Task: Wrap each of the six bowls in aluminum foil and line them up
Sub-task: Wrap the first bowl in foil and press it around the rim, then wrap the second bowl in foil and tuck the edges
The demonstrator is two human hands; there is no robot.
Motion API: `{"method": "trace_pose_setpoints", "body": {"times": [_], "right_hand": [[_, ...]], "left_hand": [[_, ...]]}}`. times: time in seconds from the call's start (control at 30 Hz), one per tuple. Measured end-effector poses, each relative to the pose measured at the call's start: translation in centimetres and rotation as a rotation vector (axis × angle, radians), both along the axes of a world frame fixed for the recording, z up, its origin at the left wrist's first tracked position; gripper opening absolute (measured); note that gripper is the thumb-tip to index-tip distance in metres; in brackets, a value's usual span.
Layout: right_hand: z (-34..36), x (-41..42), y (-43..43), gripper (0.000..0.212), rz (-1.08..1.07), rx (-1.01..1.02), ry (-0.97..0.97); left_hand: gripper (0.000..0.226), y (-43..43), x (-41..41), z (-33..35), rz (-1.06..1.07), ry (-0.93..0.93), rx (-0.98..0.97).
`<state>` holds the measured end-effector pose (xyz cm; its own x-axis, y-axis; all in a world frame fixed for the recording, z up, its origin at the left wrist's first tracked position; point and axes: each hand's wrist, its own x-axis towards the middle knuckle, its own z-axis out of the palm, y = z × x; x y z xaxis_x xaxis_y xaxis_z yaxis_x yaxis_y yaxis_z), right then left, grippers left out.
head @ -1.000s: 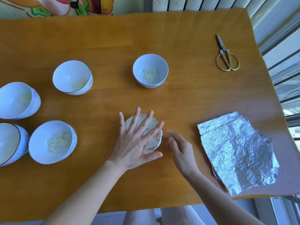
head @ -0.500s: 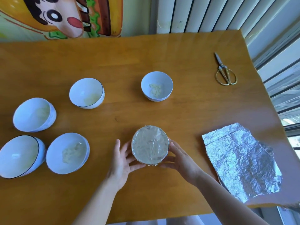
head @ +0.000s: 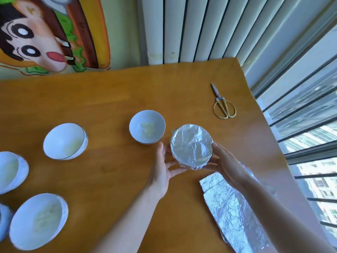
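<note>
Progress looks early: one bowl of six wears foil, and five are bare as far as the frame shows. The wrapped bowl (head: 191, 146) sits right of centre, its mouth sealed under a crinkled sheet folded down around the rim. The left hand (head: 161, 170) and right hand (head: 227, 166) cup it from either side, fingers (head: 177, 172) loosely curled against its wall rather than clamped; whether it rests on the surface (head: 109, 99) or is lifted just off it cannot be told.

Just left of it, near but apart, stands a bare bowl (head: 147, 129) with a small pale yellowish smear in its bottom. Another bare bowl (head: 65, 141) at mid left, tilted, shows a faint yellow tint inside. At the left edge a third (head: 11, 171) is cut off by the frame; at lower left a fourth (head: 38, 220) holds a pale patch, and a sliver of a fifth (head: 3, 220) shows beside it. What the residue is cannot be told.

Spare foil (head: 235, 214) lies at lower right, partly under the right forearm. Scissors (head: 223, 104) lie at upper right, well apart.

Left to do, in my judgement: set this bowl to start the line, then wrap and place the other five.
</note>
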<state>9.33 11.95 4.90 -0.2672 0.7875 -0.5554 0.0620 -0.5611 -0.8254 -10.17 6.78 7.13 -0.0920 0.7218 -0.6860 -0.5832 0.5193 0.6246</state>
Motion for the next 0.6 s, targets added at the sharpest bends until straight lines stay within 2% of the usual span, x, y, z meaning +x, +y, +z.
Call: {"method": "trace_pose_setpoints", "body": {"times": [0.13,0.27,0.6], "right_hand": [[-0.2,1.8,7.1,0.037,0.004,0.018,-0.035],[-1.7,1.5,12.4,0.038,-0.014,-0.011,-0.034],[-4.1,-1.4,17.3,0.037,-0.085,-0.061,-0.08]], "left_hand": [[0.055,7.6,2.8,-0.6,-0.008,0.039,-0.047],[0.055,13.7,3.4,-1.4,-0.01,0.096,-0.08],[0.055,20.2,1.9,-3.0,-0.043,0.178,-0.146]]}}
